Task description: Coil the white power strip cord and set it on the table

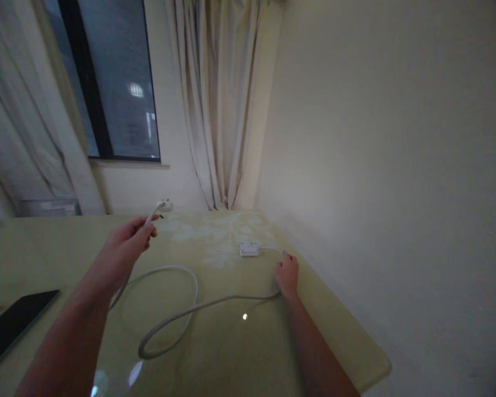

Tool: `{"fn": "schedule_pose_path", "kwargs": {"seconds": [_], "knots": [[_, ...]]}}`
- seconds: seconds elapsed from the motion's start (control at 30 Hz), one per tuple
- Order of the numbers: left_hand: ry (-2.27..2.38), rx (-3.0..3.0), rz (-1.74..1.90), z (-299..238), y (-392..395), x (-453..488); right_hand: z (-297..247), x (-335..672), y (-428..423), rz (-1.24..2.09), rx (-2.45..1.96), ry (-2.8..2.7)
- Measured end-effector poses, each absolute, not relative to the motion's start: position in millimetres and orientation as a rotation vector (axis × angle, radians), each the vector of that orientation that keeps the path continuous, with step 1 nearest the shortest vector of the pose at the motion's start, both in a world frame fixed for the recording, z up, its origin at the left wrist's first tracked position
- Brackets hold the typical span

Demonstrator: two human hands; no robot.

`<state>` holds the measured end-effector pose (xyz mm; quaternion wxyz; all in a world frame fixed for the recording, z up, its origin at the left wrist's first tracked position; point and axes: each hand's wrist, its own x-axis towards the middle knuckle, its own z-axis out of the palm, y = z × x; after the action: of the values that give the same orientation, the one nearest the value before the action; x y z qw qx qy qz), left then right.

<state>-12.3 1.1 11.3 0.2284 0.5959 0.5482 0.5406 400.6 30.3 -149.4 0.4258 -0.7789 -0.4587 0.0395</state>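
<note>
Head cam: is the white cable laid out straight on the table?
No: the white cable curls in a loop on the table between the left hand and the right hand.

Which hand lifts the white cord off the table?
The left hand: it pinches the thin white cord in the air; the right hand rests on it at the pale green table.

On the table (45, 248) the cable (197, 289) lies in a loop at the middle. The small box (249, 249) lies at 1 o'clock from the loop, the flat device (12, 325) at 9 o'clock. Behind the table, the curtain (215, 110) hangs at 12 o'clock, the window (111, 82) at 11.
</note>
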Motion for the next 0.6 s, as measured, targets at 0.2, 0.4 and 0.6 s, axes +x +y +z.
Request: {"fn": "schedule_pose_path", "kwargs": {"seconds": [0.2, 0.4, 0.6], "knots": [[1.419, 1.580, 1.256, -24, 28, 12, -129, 368, 15, 0.137, -1.707, -1.304], [1.588, 1.598, 1.027, -93, 59, 65, -126, 306, -35, 0.952, -1.019, -1.904], [1.913, 1.791, 0.705, -117, 52, 61, -124, 310, -40, 1.080, -1.004, -2.122]]}}
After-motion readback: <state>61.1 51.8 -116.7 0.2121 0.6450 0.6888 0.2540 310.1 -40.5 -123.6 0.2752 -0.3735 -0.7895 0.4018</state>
